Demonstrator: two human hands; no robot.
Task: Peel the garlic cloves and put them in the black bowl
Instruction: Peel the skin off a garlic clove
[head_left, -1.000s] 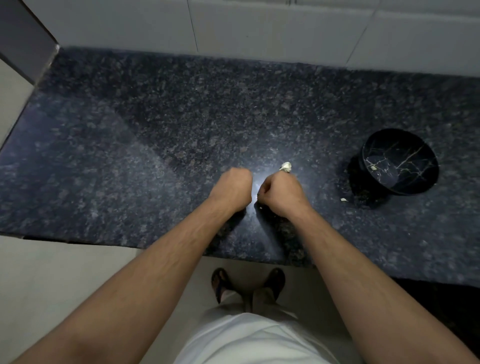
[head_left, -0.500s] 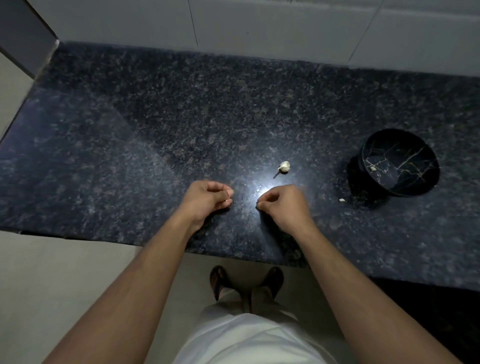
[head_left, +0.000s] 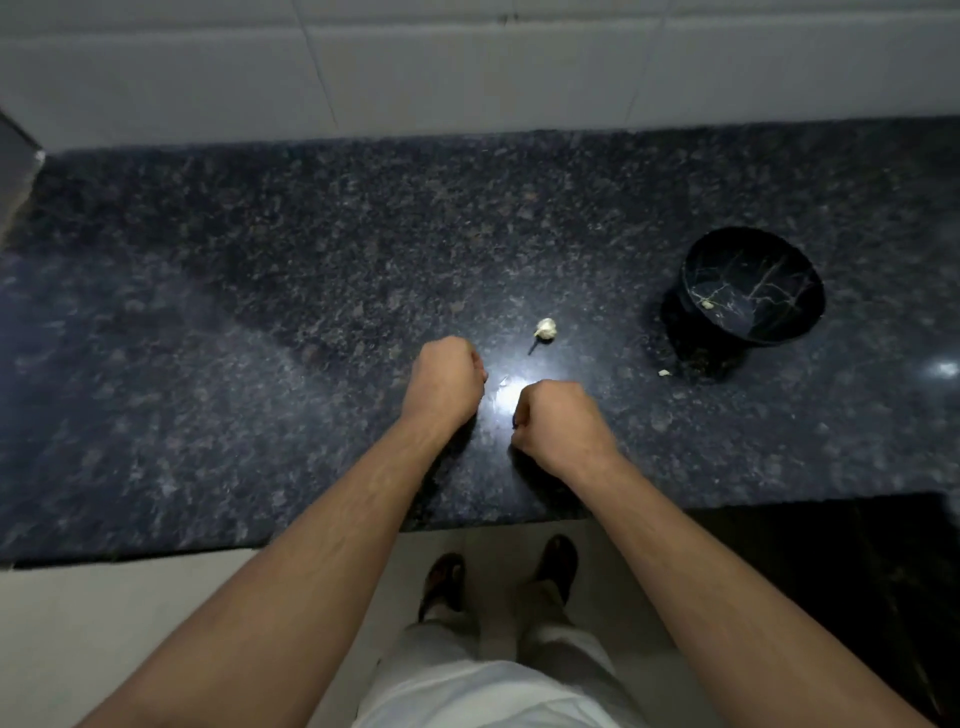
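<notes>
The black bowl (head_left: 753, 244) with pale veins stands on the right of the dark granite counter (head_left: 208, 338); a small pale bit lies inside it. A whitish garlic piece (head_left: 545, 329) lies on the counter, just beyond my hands. My left hand (head_left: 447, 379) hovers over the counter with its fingers curled under, nothing visible in it. My right hand (head_left: 556, 421) is a hand's width to its right, also curled, knuckles up; anything inside its fingers is hidden. A thin pale sliver (head_left: 503, 382) shows between the two hands.
A small pale scrap (head_left: 663, 372) lies on the counter by the bowl's foot. A white tiled wall (head_left: 467, 78) backs the counter. The counter's front edge (head_left: 260, 545) runs just under my forearms, with the floor and my feet below.
My hands were together a second ago, then drew apart, the left swinging left. Now the left hand has come back right, close to the right hand.
</notes>
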